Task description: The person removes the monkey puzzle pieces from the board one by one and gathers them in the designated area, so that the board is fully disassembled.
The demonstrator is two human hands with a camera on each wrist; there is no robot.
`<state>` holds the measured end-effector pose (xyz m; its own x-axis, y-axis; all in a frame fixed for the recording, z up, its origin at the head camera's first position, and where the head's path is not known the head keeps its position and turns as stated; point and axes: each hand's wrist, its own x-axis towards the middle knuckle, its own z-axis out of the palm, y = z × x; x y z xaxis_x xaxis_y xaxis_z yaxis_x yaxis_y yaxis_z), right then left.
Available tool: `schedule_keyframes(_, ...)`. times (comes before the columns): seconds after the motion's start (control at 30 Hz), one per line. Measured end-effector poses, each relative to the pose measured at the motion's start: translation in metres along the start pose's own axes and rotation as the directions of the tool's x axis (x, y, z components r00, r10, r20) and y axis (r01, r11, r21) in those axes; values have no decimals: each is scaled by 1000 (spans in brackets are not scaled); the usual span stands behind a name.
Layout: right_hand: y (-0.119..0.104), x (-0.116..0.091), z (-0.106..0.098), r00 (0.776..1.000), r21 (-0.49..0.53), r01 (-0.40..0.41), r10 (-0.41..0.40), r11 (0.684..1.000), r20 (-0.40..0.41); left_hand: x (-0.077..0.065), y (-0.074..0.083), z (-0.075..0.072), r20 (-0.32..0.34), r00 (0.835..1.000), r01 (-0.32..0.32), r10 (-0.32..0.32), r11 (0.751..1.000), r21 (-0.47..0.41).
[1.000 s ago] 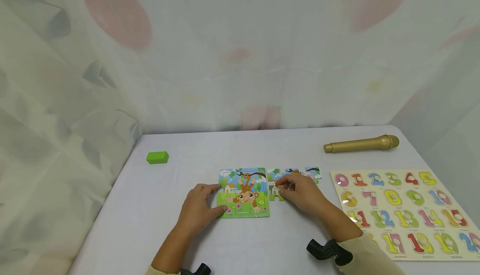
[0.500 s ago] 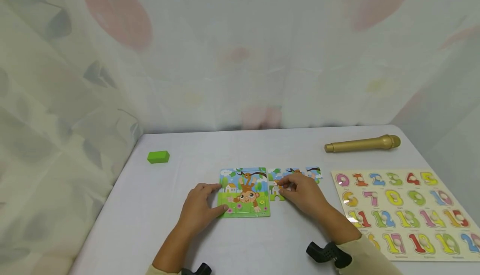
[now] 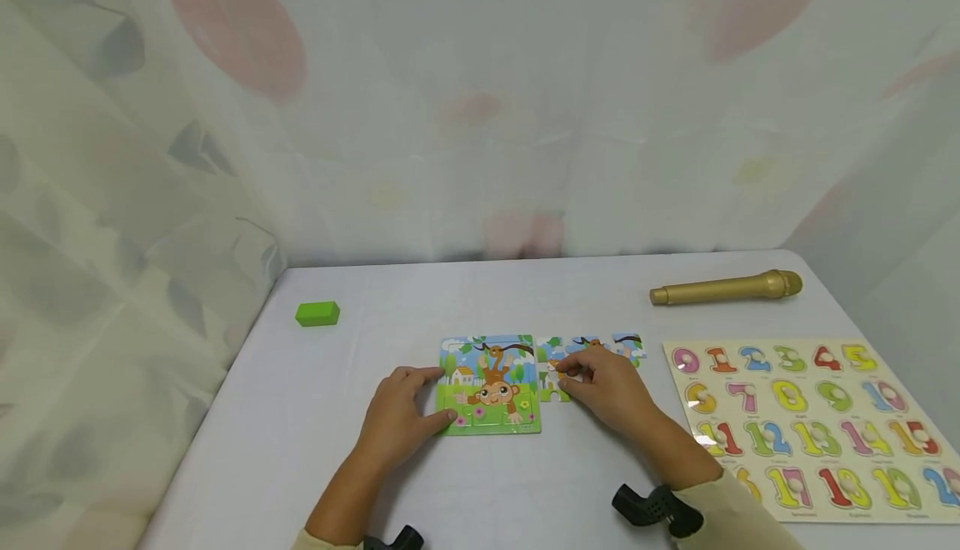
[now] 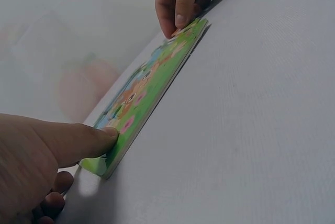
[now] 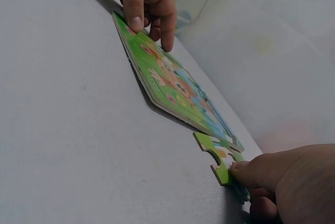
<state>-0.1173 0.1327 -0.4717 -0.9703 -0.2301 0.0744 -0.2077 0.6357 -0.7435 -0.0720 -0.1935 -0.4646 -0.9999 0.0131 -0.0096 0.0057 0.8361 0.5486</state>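
Observation:
A square monkey jigsaw puzzle board (image 3: 487, 375) lies flat on the white table. At its left edge, my left hand (image 3: 397, 412) holds it, with the thumb (image 4: 99, 140) on its printed face and the index finger farther up the same edge. Close to the board's right side, my right hand (image 3: 611, 387) pinches a green-edged puzzle piece (image 5: 220, 169) between thumb and fingers. This piece rests low over the table, partly hidden by the hand. Behind the right hand lie more loose puzzle pieces (image 3: 628, 342) showing sky, leaves and a branch.
A cream number board (image 3: 813, 402) with coloured digits lies on the right. Above it, near the back edge, is a gold toy microphone (image 3: 723, 289). A green block (image 3: 317, 314) sits at the back left of the white table (image 3: 390, 300). Patterned cloth hangs behind.

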Motion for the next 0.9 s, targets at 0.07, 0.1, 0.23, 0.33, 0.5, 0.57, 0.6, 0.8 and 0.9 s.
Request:
schedule_keyframes(0.07, 0, 0, 0, 1000, -5, 3, -3, 1000, 0, 0, 0, 0, 2, 1000, 0, 0, 1000, -2)
schedule_keyframes(0.1, 0, 0, 0, 1000, -6, 3, -3, 1000, 0, -1, 1, 0, 4, 1000, 1, -1, 1000, -3)
schedule_keyframes(0.23, 1, 0, 1, 1000, -16, 6, -6, 1000, 1, -1, 1, -1, 7, 1000, 2, -2, 1000, 0)
schedule_keyframes(0.33, 2, 0, 1, 1000, -27, 14, -14, 1000, -2, -2, 0, -1, 4, 1000, -1, 1, 1000, 8)
schedule_keyframes(0.5, 3, 0, 1, 1000, -37, 29, -30, 999, -9, -1, -1, 1, 4, 1000, -7, 7, 1000, 13)
schedule_keyframes(0.57, 3, 0, 1, 1000, -30, 27, -28, 999, -5, -2, -1, 1, 6, 1000, -7, 7, 1000, 13)
schedule_keyframes(0.6, 3, 0, 0, 1000, -24, 25, -25, 999, -2, -2, -1, 0, 8, 1000, -7, 7, 1000, 12)
schedule_keyframes(0.8, 2, 0, -5, 1000, 22, -5, 4, 1000, 25, -2, 0, -2, 25, 1000, -15, 14, 1000, 21)
schedule_keyframes(0.9, -1, 2, -9, 999, 33, -16, 14, 999, 38, -2, 0, -2, 27, 999, -20, 20, 1000, 24)
